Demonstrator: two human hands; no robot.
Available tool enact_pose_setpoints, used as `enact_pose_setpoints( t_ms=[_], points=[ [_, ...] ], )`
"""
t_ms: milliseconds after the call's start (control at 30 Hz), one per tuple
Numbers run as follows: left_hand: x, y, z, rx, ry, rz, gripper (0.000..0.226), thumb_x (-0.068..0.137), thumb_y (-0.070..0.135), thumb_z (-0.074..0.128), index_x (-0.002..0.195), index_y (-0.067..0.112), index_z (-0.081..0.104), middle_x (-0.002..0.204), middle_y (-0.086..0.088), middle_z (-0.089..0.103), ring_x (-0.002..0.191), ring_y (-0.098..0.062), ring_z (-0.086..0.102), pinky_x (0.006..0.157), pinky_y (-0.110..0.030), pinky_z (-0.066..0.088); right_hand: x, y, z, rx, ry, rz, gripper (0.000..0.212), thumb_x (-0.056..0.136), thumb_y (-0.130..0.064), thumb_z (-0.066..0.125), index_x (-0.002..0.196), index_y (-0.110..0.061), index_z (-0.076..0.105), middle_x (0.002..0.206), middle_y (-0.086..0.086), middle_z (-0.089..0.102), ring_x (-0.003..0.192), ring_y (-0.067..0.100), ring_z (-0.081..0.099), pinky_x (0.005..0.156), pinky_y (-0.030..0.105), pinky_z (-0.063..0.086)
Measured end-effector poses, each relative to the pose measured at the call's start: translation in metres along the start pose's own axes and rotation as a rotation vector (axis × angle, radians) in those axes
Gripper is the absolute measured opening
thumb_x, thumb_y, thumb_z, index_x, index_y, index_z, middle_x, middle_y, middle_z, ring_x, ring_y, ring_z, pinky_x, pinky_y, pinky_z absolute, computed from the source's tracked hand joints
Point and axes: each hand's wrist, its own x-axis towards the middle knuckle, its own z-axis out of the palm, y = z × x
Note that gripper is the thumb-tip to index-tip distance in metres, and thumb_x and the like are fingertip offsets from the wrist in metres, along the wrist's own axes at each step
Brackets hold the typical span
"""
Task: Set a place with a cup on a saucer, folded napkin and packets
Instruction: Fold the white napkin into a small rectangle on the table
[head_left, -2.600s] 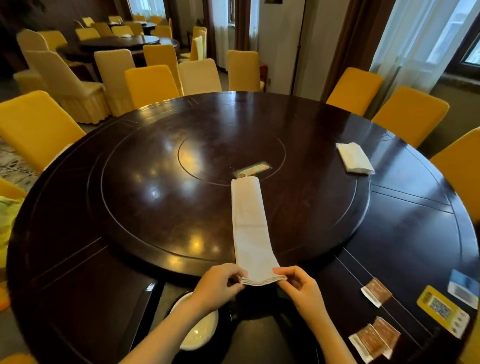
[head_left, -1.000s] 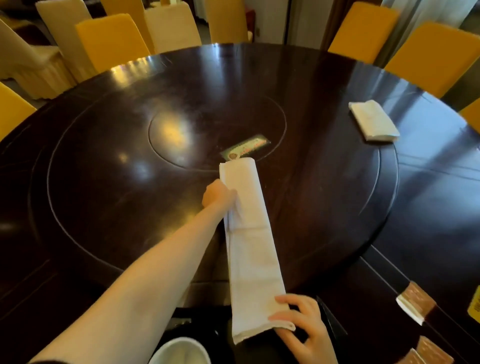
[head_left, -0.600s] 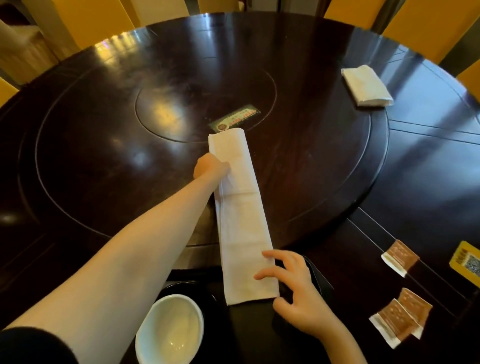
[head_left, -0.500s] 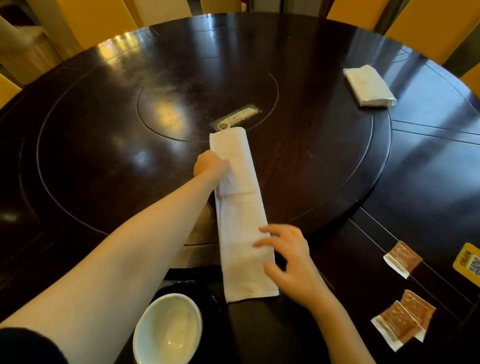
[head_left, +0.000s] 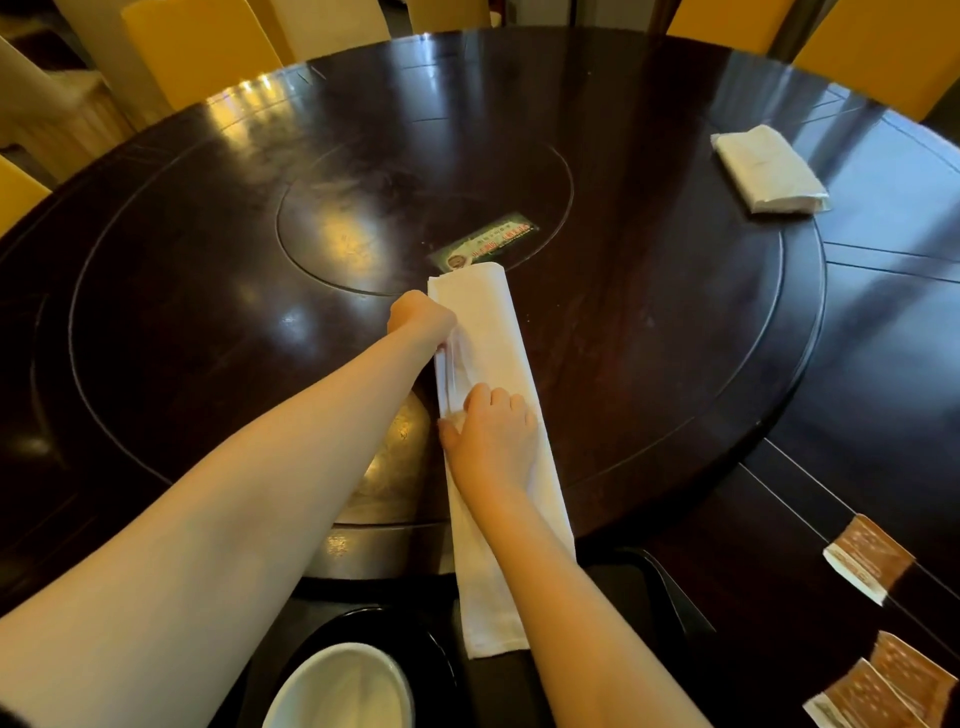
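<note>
A long white napkin (head_left: 485, 322), folded into a narrow strip, lies from the turntable's centre to the near table edge. My left hand (head_left: 421, 318) pinches the layered left edge near the far end. My right hand (head_left: 493, 436) sits on the strip's middle, fingers bent and thumb tucked at that same left edge. A white cup (head_left: 343, 688) stands on a dark saucer (head_left: 410, 631) at the bottom edge. Three brown packets lie at the lower right: one apart (head_left: 867, 558) and two together (head_left: 883, 686).
A second folded white napkin (head_left: 769, 171) lies at the far right of the turntable (head_left: 675, 364). A green label (head_left: 485, 243) sits just beyond the strip's far end. Yellow and cream chairs (head_left: 202, 52) ring the far side of the round dark table.
My right hand has moved from the napkin's near end up to its middle, close behind the left hand. The left hand has stayed on the far left edge.
</note>
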Motion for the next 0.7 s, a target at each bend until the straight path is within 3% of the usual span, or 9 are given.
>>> enact_pose_setpoints(
  t_ms=[100,167,267,333,400,500,633,700],
  points=[
    [0.002,0.001,-0.003,-0.035,-0.02,-0.027,0.016,0.076,0.005,0.061,0.09,0.001,0.066,0.077,-0.011,0.069,0.066,-0.02,0.068,0.059,-0.028,0.057,-0.001,0.001,0.0,0.002,0.001,-0.007,0.015,0.095,-0.031,0.044,0.099,-0.017,0.05,0.096,0.001,0.056,0.089,0.019,0.046,0.078,0.03,0.033],
    [0.002,0.004,-0.004,-0.07,-0.021,-0.041,0.011,0.079,0.007,0.061,0.088,0.002,0.066,0.065,-0.007,0.064,0.049,-0.013,0.06,0.042,-0.02,0.045,-0.001,-0.001,-0.001,-0.023,0.004,-0.006,0.014,0.095,-0.029,0.044,0.097,-0.016,0.049,0.094,0.002,0.055,0.082,0.017,0.042,0.074,0.029,0.03],
    [0.003,0.009,-0.003,-0.072,-0.026,-0.069,0.012,0.081,0.007,0.06,0.09,0.0,0.065,0.061,-0.008,0.061,0.042,-0.012,0.056,0.032,-0.015,0.037,0.003,-0.01,-0.001,-0.063,-0.025,0.028,0.01,0.094,-0.022,0.046,0.095,-0.013,0.049,0.092,0.006,0.057,0.079,0.019,0.043,0.07,0.029,0.029],
    [0.003,0.011,-0.004,-0.057,-0.032,-0.076,0.017,0.079,0.005,0.06,0.094,0.0,0.065,0.065,-0.01,0.064,0.046,-0.015,0.06,0.035,-0.016,0.043,0.006,-0.016,0.001,-0.118,-0.042,0.018,0.008,0.095,-0.017,0.047,0.096,-0.011,0.05,0.093,0.008,0.06,0.084,0.021,0.05,0.069,0.029,0.031],
    [0.006,0.012,-0.003,-0.046,-0.024,-0.064,0.027,0.076,0.003,0.06,0.102,0.0,0.064,0.085,-0.015,0.07,0.071,-0.024,0.07,0.057,-0.026,0.057,0.007,-0.02,0.004,-0.164,-0.051,-0.02,0.007,0.095,-0.013,0.045,0.097,-0.009,0.051,0.093,0.009,0.06,0.086,0.023,0.053,0.069,0.03,0.031],
    [0.012,0.016,-0.002,-0.113,0.024,-0.069,0.037,0.079,0.004,0.056,0.116,0.002,0.059,0.113,-0.019,0.065,0.099,-0.03,0.066,0.08,-0.036,0.055,0.007,-0.018,0.004,-0.144,-0.038,-0.062,0.008,0.095,-0.011,0.044,0.096,-0.009,0.051,0.092,0.009,0.061,0.086,0.022,0.052,0.069,0.03,0.031],
    [0.02,0.02,-0.005,-0.26,-0.013,-0.154,0.04,0.079,-0.001,0.06,0.119,0.004,0.059,0.118,-0.018,0.062,0.098,-0.025,0.065,0.078,-0.036,0.058,0.005,-0.004,0.001,-0.005,-0.049,-0.105,0.008,0.094,-0.016,0.044,0.093,-0.011,0.052,0.09,0.006,0.058,0.079,0.017,0.043,0.069,0.026,0.028],
    [0.02,0.021,-0.006,-0.314,-0.035,-0.183,0.036,0.079,0.0,0.062,0.114,0.001,0.058,0.101,-0.015,0.063,0.081,-0.022,0.064,0.069,-0.032,0.058,0.004,0.001,-0.001,0.057,-0.055,-0.108,0.01,0.093,-0.019,0.044,0.087,-0.013,0.05,0.086,0.004,0.057,0.076,0.016,0.041,0.068,0.026,0.029]
  ],
)
